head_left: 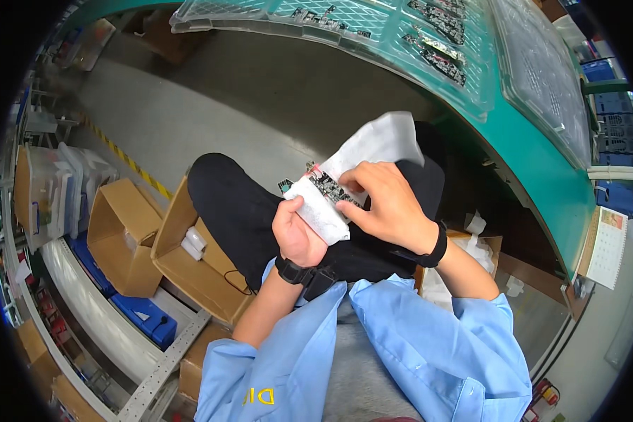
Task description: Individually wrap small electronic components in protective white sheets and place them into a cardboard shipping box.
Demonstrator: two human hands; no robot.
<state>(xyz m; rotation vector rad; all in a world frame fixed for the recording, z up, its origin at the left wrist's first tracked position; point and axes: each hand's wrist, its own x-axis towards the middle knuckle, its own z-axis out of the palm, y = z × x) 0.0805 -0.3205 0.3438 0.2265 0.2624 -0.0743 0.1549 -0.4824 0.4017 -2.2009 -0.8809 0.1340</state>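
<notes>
Over my lap, my left hand [299, 232] is closed round a white foam sheet [318, 213] folded over a circuit board [325, 187]. Its thumb presses on the foam near the left edge. The board is dark, crowded with small parts, and sticks out of the fold; a bit of red shows at its top end. My right hand [388, 199] has its thumb and bent fingers on the board's right side, gripping there. Behind them, the loose part of the white sheet [383, 141] spreads up and to the right. The lower part of the board is hidden in the fold.
Ahead, a green table [524, 151] carries a clear tray [376, 43] with several circuit boards [439, 60] and stacked clear trays [541, 77]. Open cardboard boxes [190, 264] stand at my left, beside a shelf rail [165, 366]. Another box [496, 246] with white scraps is under the table.
</notes>
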